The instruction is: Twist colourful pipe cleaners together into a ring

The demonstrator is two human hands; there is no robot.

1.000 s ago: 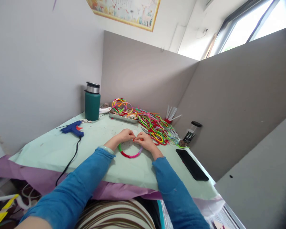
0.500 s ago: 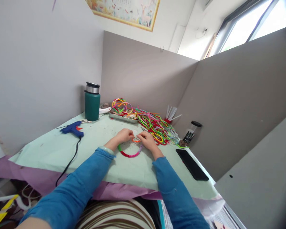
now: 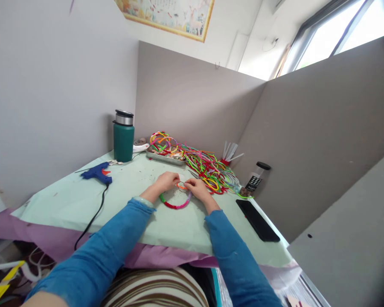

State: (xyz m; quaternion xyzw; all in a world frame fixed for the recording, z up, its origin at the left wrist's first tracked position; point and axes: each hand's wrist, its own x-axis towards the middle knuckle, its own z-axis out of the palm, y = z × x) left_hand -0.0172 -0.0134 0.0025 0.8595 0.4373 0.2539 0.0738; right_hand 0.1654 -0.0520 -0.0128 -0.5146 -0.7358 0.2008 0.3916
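Observation:
A ring of fuzzy stems in green, red, pink and lilac lies on the pale green cover, its upper part hidden by my hands. At its upper left, my left hand is closed in a pinch. Facing it from the right, my right hand also has its fingers pressed together. Between the fingertips is something small and thin that is too small to name. A small orange loop shows just below the fingertips.
A blue glue gun and a green bottle stand left. Behind my hands are a metal tray and a heap of coloured stems. On the right are a black-lidded jar and a dark flat object.
My fingertips have shifted slightly, and the orange loop between my hands shows more fully. The ring has barely moved.

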